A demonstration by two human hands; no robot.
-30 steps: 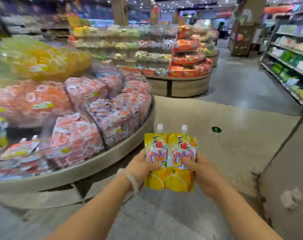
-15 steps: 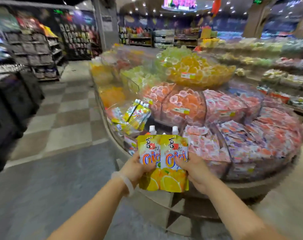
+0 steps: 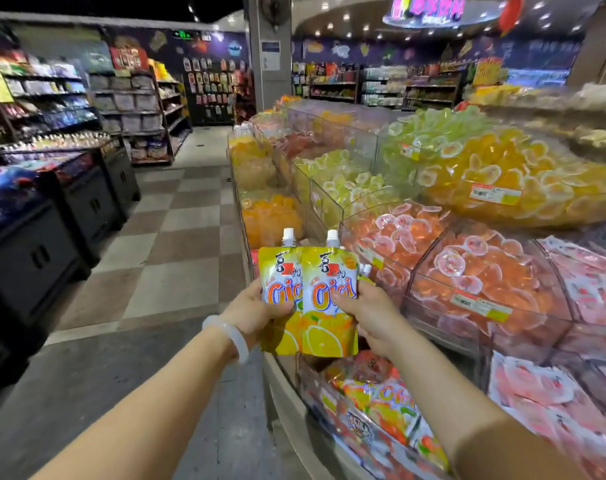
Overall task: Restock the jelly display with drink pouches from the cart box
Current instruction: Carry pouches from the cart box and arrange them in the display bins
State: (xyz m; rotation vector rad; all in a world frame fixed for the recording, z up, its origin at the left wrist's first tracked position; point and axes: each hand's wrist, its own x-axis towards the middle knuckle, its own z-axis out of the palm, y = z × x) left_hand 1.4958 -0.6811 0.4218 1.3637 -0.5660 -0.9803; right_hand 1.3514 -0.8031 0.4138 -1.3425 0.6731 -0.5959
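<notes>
Both hands carry the load: left hand (image 3: 256,311) grips one drink pouch (image 3: 280,299), right hand (image 3: 365,315) the other pouch (image 3: 329,303), side by side, spouts up, long axes vertical. Matching pouches' bin (image 3: 381,403) of the jelly display (image 3: 287,403) sits directly below the hands, nearer the right one. Next move, my guess: straight down.

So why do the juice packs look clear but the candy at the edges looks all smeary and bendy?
In the head view, the two drink pouches, gripped by the left hand and right hand, sit mid-frame and sharp; the pink jelly packs at the right edge smear with motion blur; the wide lens curves the display rim; ceiling lights flare brightly above.
</notes>
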